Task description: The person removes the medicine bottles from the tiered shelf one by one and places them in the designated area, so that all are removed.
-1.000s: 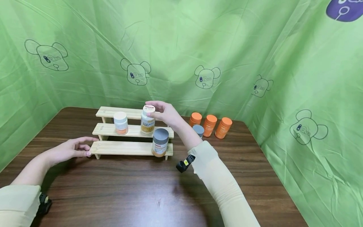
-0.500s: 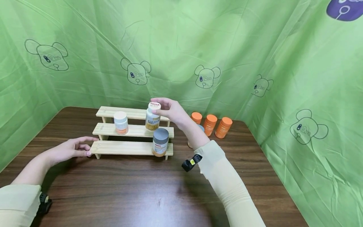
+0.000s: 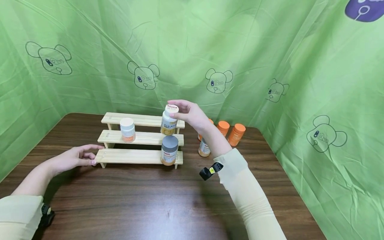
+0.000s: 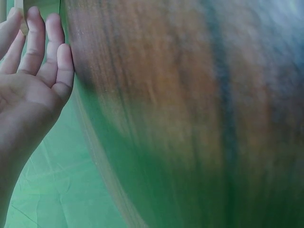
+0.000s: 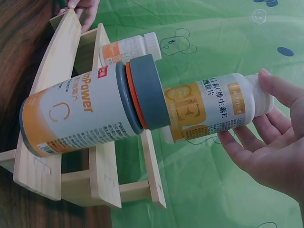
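My right hand (image 3: 187, 113) pinches the white cap of a tall white and yellow bottle (image 3: 169, 120) and holds it in the air above the right end of a three-step wooden rack (image 3: 132, 138). In the right wrist view the fingers (image 5: 273, 137) curl round that bottle's (image 5: 213, 107) cap end. A grey-capped orange bottle (image 3: 169, 150) stands on the lowest step, right below it. A small white-capped bottle (image 3: 127, 130) stands on the middle step. My left hand (image 3: 79, 156) rests with straight fingers against the rack's left end, holding nothing.
Behind my right forearm, right of the rack, stand two orange bottles (image 3: 230, 132), a third partly hidden, and a white-labelled bottle (image 3: 204, 148). The dark wooden table (image 3: 150, 200) is walled by a green cloth backdrop (image 3: 270, 66) on three sides.
My right hand has lifted the tall bottle off the middle step and carried it up and to the right. The left hand and the other bottles have not moved.
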A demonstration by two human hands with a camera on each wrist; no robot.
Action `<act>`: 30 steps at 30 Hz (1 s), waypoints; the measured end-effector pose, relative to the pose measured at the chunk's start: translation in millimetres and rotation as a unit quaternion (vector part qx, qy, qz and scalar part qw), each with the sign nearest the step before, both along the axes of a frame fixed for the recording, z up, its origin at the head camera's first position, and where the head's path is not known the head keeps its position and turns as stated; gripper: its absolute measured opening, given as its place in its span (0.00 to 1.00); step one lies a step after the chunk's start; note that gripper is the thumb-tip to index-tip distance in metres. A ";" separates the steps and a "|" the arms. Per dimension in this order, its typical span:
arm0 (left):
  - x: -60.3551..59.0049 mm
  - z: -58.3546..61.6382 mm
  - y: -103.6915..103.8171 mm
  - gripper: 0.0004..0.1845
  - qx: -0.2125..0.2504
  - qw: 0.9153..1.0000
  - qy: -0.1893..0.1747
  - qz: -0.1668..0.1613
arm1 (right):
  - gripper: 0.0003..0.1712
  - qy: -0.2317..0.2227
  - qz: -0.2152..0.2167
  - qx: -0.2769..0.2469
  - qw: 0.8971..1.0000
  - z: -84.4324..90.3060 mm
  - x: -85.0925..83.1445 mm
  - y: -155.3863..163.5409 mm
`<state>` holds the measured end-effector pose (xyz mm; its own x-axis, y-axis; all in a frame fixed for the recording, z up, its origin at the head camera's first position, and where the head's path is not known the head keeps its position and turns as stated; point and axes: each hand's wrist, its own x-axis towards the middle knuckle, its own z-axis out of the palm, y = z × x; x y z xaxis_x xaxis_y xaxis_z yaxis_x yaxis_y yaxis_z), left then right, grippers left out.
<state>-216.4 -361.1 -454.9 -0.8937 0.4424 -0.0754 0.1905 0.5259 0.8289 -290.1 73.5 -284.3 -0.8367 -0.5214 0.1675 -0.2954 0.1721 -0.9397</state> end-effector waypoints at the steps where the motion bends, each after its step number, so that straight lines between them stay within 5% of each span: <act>1: -0.1 0.1 0.0 0.33 -0.001 1.000 0.000 0.001 | 0.28 0.002 -0.001 0.001 1.000 0.7 0.1 1.4; 19: 0.8 2.4 1.4 0.31 0.010 1.000 0.003 0.012 | 0.28 0.008 -0.032 -0.012 0.999 17.2 4.6 38.1; 30: 1.5 5.3 0.1 0.33 -0.022 0.999 -0.012 0.027 | 0.27 -0.001 -0.056 -0.012 0.998 18.4 5.3 68.7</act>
<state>-214.9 -361.1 -449.6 -0.9141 0.3885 -0.1157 0.1404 0.5711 0.8088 -284.8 142.2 -265.9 -0.8903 -0.4197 0.1767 -0.2729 0.1812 -0.9448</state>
